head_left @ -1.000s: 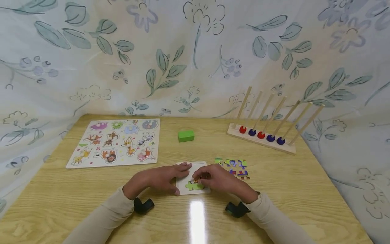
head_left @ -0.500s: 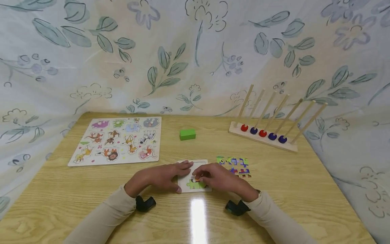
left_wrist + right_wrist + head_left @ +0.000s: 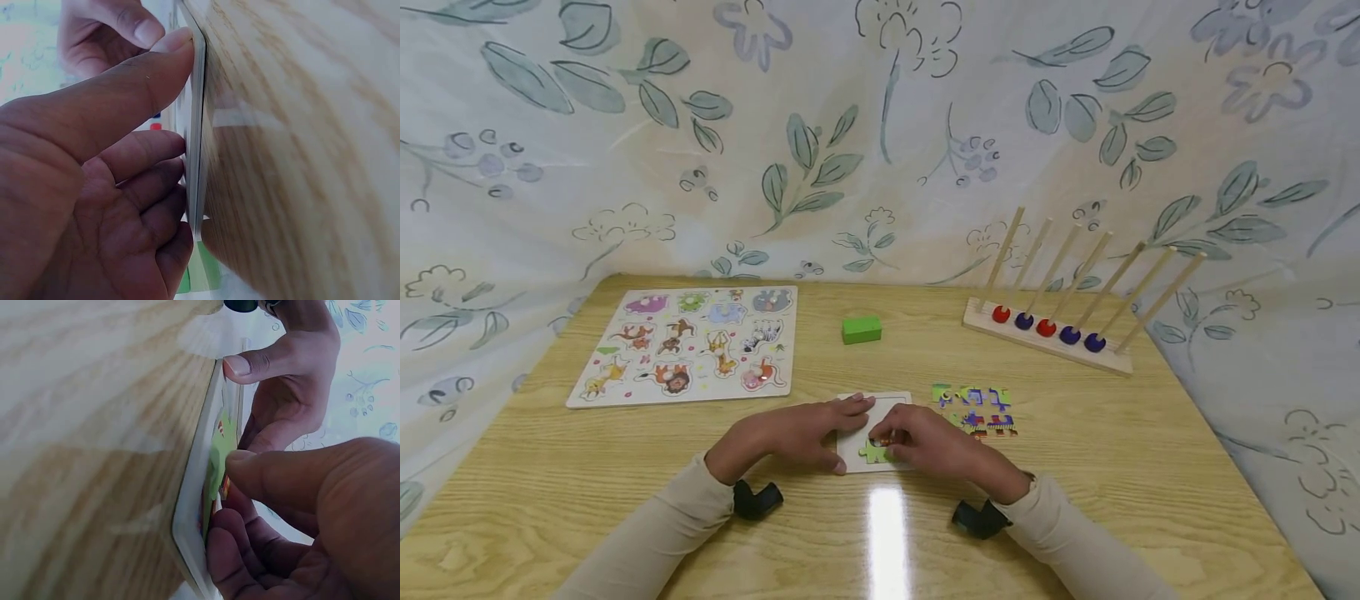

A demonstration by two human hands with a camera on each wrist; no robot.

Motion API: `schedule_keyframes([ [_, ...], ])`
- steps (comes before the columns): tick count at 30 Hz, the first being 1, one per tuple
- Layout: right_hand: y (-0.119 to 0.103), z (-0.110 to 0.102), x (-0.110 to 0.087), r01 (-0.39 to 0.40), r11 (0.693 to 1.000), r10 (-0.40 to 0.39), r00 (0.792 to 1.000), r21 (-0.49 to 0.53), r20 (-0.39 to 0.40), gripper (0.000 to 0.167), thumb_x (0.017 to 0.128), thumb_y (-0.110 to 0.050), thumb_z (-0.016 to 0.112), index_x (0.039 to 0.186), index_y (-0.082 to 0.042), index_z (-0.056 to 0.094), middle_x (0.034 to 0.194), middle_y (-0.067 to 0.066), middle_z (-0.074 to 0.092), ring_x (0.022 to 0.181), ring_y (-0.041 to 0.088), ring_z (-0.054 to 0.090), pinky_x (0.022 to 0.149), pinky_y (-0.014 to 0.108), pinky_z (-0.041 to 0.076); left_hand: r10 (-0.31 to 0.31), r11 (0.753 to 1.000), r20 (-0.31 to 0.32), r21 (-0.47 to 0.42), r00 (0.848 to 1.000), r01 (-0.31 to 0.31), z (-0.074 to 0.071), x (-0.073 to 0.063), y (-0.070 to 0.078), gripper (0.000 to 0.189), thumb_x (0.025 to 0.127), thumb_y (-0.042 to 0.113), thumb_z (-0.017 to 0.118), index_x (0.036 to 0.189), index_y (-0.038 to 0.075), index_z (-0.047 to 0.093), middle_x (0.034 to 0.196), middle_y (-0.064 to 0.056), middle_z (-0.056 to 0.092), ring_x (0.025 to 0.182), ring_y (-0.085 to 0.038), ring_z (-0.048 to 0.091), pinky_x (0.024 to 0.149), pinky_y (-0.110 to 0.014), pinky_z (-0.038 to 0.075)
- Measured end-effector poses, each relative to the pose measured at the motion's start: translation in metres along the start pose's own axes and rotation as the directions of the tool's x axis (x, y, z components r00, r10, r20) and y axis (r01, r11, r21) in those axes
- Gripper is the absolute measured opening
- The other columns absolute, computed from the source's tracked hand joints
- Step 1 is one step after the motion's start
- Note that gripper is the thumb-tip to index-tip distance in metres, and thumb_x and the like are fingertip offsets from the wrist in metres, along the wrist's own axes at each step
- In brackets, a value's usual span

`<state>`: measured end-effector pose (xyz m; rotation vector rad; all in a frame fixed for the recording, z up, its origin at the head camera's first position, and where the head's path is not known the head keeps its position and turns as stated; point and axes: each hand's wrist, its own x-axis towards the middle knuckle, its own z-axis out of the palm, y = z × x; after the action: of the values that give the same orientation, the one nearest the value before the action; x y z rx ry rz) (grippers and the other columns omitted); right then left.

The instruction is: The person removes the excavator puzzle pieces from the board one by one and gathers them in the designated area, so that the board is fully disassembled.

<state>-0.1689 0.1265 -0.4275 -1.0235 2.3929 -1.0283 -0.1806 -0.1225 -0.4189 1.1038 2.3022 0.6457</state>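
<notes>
A small whitish puzzle tray [image 3: 854, 446] lies flat on the table between the hands. My left hand [image 3: 812, 433] rests on its left side, fingers extended over the surface and thumb [image 3: 175, 42] at the near edge. Inside the tray is a green jigsaw piece [image 3: 872, 452], partly covered by the right hand. My right hand [image 3: 928, 440] pinches a jigsaw piece [image 3: 219, 459] with green and some red at the tray's right part, thumb on top and fingers curled beside it. How many pieces lie under the right hand is hidden. Several loose jigsaw pieces [image 3: 973, 398] lie just right of the tray.
An animal peg puzzle board [image 3: 700, 392] lies at the left back. Behind the tray sits a green block [image 3: 861, 330]. A wooden rack [image 3: 1093, 358] with upright dowels and red and blue beads stands at the right back. Patterned cloth [image 3: 917, 225] hangs behind the table [image 3: 662, 467].
My right hand has shifted slightly left and its fingers have closed further over the piece, uncovering more of the loose pieces. The left hand keeps its place on the tray; the head view tilted slightly.
</notes>
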Motion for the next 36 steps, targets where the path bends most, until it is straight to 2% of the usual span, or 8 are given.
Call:
schedule_keyframes([
  [6, 0.0002, 0.0004, 0.0005, 0.007, 1.000, -0.007, 1.000, -0.021, 0.011, 0.025, 0.093, 0.000, 0.064, 0.116, -0.004, 0.069, 0.100, 0.000, 0.060, 0.079, 0.006, 0.052, 0.066, 0.024, 0.047, 0.022, 1.000, -0.004, 0.004, 1.000, -0.022, 0.0012, 0.0013, -0.0021, 0.075, 0.089, 0.022, 0.072, 0.149, -0.001, 0.034, 0.161, -0.005, 0.016, 0.147, -0.024, 0.012, 0.114, -0.042, 0.024],
  [17, 0.0006, 0.0007, 0.0000, 0.040, 0.999, -0.041, 0.999, -0.026, -0.028, 0.022, 0.090, 0.000, 0.067, 0.111, -0.007, 0.069, 0.096, -0.001, 0.060, 0.079, 0.007, 0.054, 0.068, 0.025, 0.048, 0.005, 1.000, 0.001, -0.007, 1.000, -0.005, 0.0005, 0.0011, -0.0024, 0.075, 0.089, 0.024, 0.072, 0.150, 0.001, 0.034, 0.161, -0.003, 0.017, 0.147, -0.021, 0.011, 0.114, -0.042, 0.023],
  [24, -0.0022, 0.0008, -0.0005, 0.008, 1.000, -0.007, 0.999, 0.029, -0.034, 0.020, 0.090, 0.001, 0.066, 0.107, -0.008, 0.069, 0.097, -0.002, 0.063, 0.078, 0.008, 0.057, 0.068, 0.025, 0.049, -0.007, 1.000, -0.001, 0.006, 1.000, 0.007, 0.0004, 0.0013, -0.0009, 0.075, 0.089, 0.023, 0.073, 0.150, 0.003, 0.035, 0.161, -0.001, 0.016, 0.147, -0.019, 0.011, 0.114, -0.041, 0.022],
  [28, -0.0028, 0.0001, -0.0007, -0.006, 0.999, 0.007, 1.000, 0.054, -0.023, 0.019, 0.092, 0.002, 0.064, 0.106, -0.010, 0.069, 0.093, -0.005, 0.065, 0.079, 0.007, 0.058, 0.069, 0.025, 0.050, 0.005, 1.000, 0.001, 0.008, 1.000, -0.005, 0.0009, 0.0014, -0.0015, 0.075, 0.089, 0.024, 0.072, 0.150, 0.002, 0.034, 0.161, -0.002, 0.016, 0.147, -0.021, 0.011, 0.114, -0.042, 0.023],
  [36, -0.0009, 0.0007, -0.0003, 0.022, 0.995, -0.020, 1.000, 0.093, -0.013, 0.019, 0.093, 0.001, 0.062, 0.105, -0.010, 0.071, 0.096, -0.006, 0.067, 0.083, 0.005, 0.059, 0.073, 0.025, 0.051, 0.014, 1.000, 0.003, -0.004, 1.000, -0.014, 0.0011, 0.0001, -0.0028, 0.075, 0.090, 0.026, 0.071, 0.150, 0.001, 0.034, 0.161, -0.003, 0.016, 0.147, -0.022, 0.012, 0.114, -0.043, 0.023],
])
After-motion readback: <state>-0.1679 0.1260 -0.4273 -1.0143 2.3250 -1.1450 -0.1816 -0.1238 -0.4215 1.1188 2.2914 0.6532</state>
